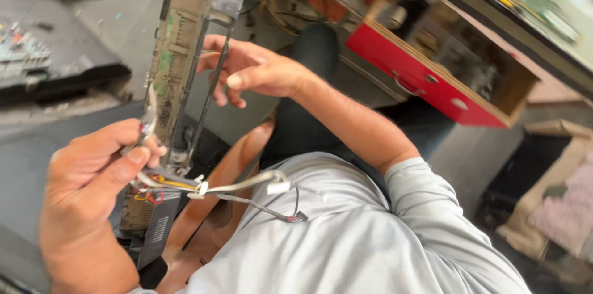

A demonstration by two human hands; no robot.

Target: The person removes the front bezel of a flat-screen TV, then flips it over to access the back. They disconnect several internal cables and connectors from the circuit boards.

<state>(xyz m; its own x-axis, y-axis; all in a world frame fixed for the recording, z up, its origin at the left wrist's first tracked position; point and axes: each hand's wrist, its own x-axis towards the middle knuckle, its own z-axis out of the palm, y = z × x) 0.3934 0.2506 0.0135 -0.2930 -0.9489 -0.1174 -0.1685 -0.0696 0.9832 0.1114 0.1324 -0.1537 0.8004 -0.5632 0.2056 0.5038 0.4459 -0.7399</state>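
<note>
You are holding a long, narrow circuit board (pixel 175 59) upright in front of you — it is running from near your lap up past the top edge of the view, leaning a little to the right. Its face is looking grimy and brown, with patches of green showing through and small parts mounted along it; a thin dark metal strip (pixel 213 78) is lying along its right edge.

Your left hand (pixel 92 189) is gripping the lower end of the board, thumb and forefinger pinching together on a bundle of wires (pixel 185 184) where it leaves the board. The bundle is mixing pale grey, yellow and red strands, and it is trailing off to the right across your grey shirt (pixel 358 238), carrying small white connectors (pixel 278 186) and ending in a thin dark lead with a tiny plug (pixel 298 217).

Your right hand (pixel 253 71) is reaching in from the right at the board's middle, fingers curled loosely around the strip and the board's edge — touching it, though how firmly is not something I can tell.

Behind your right arm a red drawer (pixel 426 81) is standing open under a bench edge, its wooden inside holding blurred odds and ends. At the far left edge a dark flat case (pixel 68 68) is lying on the grey floor.
</note>
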